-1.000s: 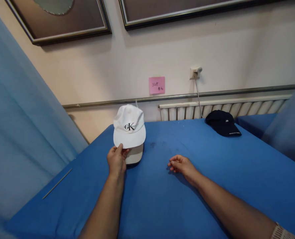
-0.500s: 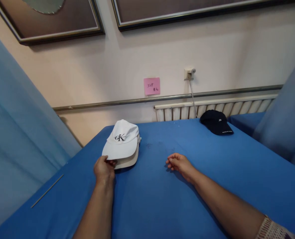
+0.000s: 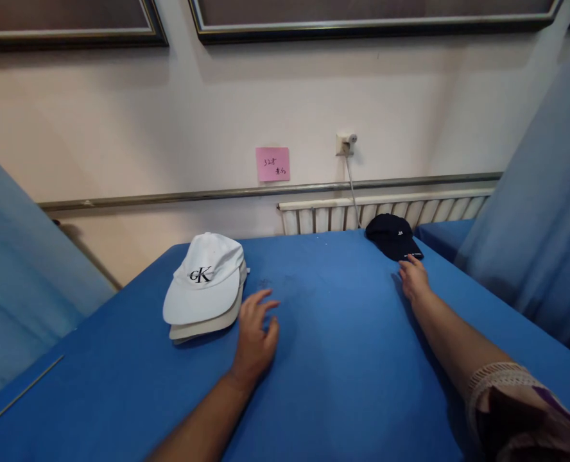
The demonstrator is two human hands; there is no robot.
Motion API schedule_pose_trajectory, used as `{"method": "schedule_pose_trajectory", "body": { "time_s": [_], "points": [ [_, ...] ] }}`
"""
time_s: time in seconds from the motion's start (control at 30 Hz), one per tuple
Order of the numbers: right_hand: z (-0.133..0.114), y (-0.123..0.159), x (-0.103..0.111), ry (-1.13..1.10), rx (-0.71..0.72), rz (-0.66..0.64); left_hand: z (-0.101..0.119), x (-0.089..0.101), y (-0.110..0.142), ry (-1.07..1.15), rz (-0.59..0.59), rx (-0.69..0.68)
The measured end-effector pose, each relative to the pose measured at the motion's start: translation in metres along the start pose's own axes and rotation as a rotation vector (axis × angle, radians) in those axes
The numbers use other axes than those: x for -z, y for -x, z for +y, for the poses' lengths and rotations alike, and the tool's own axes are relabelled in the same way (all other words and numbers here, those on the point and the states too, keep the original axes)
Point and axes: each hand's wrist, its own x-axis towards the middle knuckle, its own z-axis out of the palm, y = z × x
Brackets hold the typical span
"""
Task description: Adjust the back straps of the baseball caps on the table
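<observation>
A white cap (image 3: 207,269) with a dark "CK"-style print rests on top of a beige cap (image 3: 203,329), brims toward me. Just right of this stack is my left hand (image 3: 256,330), fingers spread and holding nothing. Farther back on the right, a dark navy cap (image 3: 391,235) with small white marks lies on the blue-covered table (image 3: 323,359). My right hand (image 3: 414,277) is at its brim, fingertips closed on the front edge; the cap still lies flat.
A thin stick (image 3: 20,395) lies along the table's left side. Blue curtains (image 3: 20,269) hang at both sides. Behind the table are a radiator (image 3: 321,218), a metal rail (image 3: 208,194), a socket with a plug (image 3: 345,145) and a pink note (image 3: 272,164).
My left hand has let go of the stacked caps' brims and moved right, opening. My right hand has reached forward and right to the navy cap. The view has turned somewhat right.
</observation>
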Motion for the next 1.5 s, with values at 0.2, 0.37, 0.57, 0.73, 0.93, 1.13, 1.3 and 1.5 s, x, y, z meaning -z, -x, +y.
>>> {"method": "schedule_pose_trajectory", "body": {
  "time_s": [0.2, 0.37, 0.57, 0.73, 0.93, 1.13, 1.3, 1.5],
  "points": [
    [-0.006, -0.046, -0.002, -0.040, -0.101, 0.094, -0.014, -0.042, -0.001, 0.076, -0.404, 0.006],
    [0.004, -0.042, -0.009, -0.126, -0.029, 0.250, -0.023, -0.041, -0.005, 0.112, -0.417, 0.070],
    [0.002, -0.006, 0.004, -0.201, -0.073, 0.113, -0.027, -0.050, -0.007, 0.334, -0.322, 0.370],
    [0.012, 0.063, -0.007, -0.160, -0.120, -0.179, -0.015, -0.057, -0.018, 1.030, -0.219, 0.881],
    [0.018, 0.120, -0.034, -0.053, -0.054, -0.306, -0.012, -0.040, -0.022, 1.649, -0.318, 1.091],
    [-0.012, 0.157, -0.043, 0.054, 0.264, -0.118, -0.026, -0.037, -0.015, 1.653, -0.227, 1.106],
    [-0.027, 0.247, -0.059, 0.338, 1.050, -0.979, -0.025, -0.042, -0.014, 1.644, -0.240, 1.111],
    [0.002, 0.249, -0.078, 0.698, 0.901, -1.052, -0.030, -0.040, -0.011, 1.543, -0.203, 1.173]
  ]
}}
